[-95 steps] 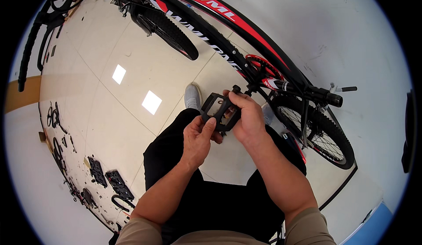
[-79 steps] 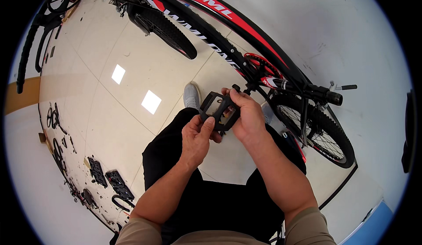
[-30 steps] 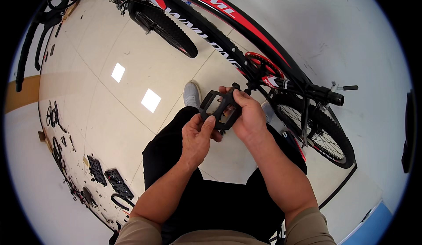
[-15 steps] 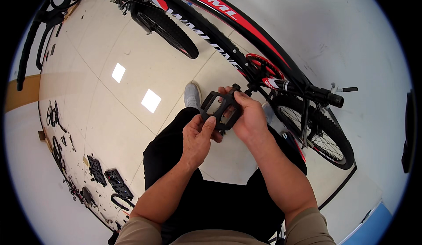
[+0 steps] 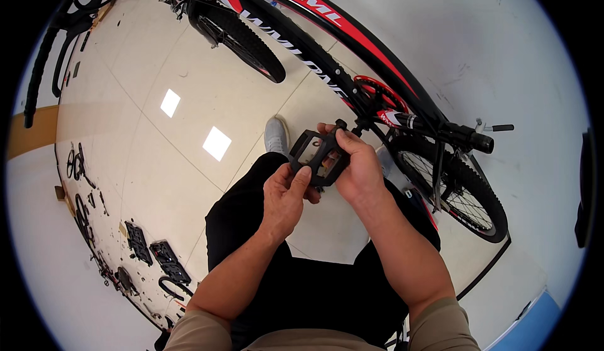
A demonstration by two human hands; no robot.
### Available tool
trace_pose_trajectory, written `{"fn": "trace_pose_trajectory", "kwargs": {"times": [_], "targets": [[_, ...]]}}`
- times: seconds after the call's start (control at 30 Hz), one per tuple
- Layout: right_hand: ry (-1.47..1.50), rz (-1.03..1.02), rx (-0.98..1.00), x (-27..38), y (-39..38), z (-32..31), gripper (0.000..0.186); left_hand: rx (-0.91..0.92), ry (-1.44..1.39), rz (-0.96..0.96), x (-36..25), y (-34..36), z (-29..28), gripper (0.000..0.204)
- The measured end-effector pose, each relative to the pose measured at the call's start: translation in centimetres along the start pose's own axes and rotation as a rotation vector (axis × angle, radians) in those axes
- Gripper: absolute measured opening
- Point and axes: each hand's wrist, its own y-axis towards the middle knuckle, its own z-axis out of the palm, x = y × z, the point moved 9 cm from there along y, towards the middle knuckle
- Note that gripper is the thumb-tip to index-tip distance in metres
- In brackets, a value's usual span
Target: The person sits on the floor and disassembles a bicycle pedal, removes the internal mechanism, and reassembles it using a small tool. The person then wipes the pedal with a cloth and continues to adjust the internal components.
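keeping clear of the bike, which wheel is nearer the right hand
The rear wheel, just right of the right hand; the front wheel is farther off, toward the upper left.

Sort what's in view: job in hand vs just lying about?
Job in hand:
- black pedal, held in the left hand and right hand
- bicycle, likely, right by the hands

Apparently lying about:
- black case-like trays on the floor
- dark loose parts, too small to identify
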Motion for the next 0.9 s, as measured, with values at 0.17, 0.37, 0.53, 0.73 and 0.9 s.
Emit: {"fn": "trace_pose_trajectory", "kwargs": {"times": [0.17,0.37,0.53,0.73,0.9], "targets": [[0.061,0.019,-0.003,-0.1,0.2,-0.4,0.031,0.004,-0.016,0.009,0.2,0.0,-0.1,0.028],[0.054,0.023,0.003,-0.2,0.3,-0.5,0.033,0.007,-0.044,0.017,0.2,-0.1,0.0,0.029],[0.035,0.018,-0.015,0.0,0.1,-0.4,0.033,-0.002,-0.043,0.016,0.2,-0.1,-0.1,0.028],[-0.099,-0.085,-0.309,0.7,-0.2,-3.9,0.028,-0.022,-0.051,-0.057,0.6,0.4,-0.5,0.026],[-0.401,-0.271,-0.39,4.6,-0.5,-3.2,0.031,0.0,-0.233,-0.178,1.8,0.6,-0.3,0.023]]}}
